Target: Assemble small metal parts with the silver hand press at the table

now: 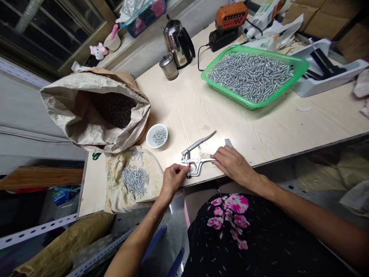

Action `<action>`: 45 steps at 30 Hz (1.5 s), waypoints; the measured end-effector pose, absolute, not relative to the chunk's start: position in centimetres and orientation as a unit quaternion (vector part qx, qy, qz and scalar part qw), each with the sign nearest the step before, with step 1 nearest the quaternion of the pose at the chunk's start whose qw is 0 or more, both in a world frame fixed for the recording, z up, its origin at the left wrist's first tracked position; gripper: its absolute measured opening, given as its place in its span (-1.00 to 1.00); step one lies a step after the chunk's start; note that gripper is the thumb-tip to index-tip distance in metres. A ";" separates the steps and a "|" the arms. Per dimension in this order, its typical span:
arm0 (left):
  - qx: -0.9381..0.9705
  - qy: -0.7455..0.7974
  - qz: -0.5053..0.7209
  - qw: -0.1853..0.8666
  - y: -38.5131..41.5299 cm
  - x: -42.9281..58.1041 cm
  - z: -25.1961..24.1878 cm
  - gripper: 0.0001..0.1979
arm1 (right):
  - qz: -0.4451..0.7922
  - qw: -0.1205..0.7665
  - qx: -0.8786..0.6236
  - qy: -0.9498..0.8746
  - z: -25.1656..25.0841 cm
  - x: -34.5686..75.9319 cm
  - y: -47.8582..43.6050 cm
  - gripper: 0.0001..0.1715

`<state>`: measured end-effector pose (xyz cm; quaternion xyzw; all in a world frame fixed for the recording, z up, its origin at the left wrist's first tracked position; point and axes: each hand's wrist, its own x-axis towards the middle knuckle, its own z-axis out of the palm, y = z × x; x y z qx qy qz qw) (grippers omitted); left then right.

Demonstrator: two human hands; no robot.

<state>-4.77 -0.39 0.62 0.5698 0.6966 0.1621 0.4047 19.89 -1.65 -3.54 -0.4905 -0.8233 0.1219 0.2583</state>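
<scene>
While right grip (233,161) pinches handle (208,159), left grip (174,177) pinching at head (188,176), silver pliers (197,161) point left, long axis crosswise.

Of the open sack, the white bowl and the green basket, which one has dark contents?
The open sack, at left of the white bowl. Its contents look dark brown, whereas the bowl and the green basket hold silvery pieces.

A silver-grey metal hand press (197,165) with a dark coiled spring, a touch of red and a black end lies on its side at the pale wooden table's (178,100) front edge. Its two long handles are spread wide, pointing rightward.
</scene>
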 end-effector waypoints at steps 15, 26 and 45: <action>0.566 0.680 0.058 0.462 0.8 -5.4 1.2 -0.56 | 0.135 0.241 -0.498 -0.822 -3.0 19.8 -1.6 -0.80; 0.568 0.687 0.057 0.449 0.2 -5.2 1.1 -0.60 | 0.115 0.133 -0.446 -0.878 -1.8 21.1 2.7 0.01; 0.853 0.488 0.121 0.138 -0.4 -1.9 1.6 -0.51 | 0.126 0.132 -0.438 -0.880 -0.7 20.4 2.6 -0.56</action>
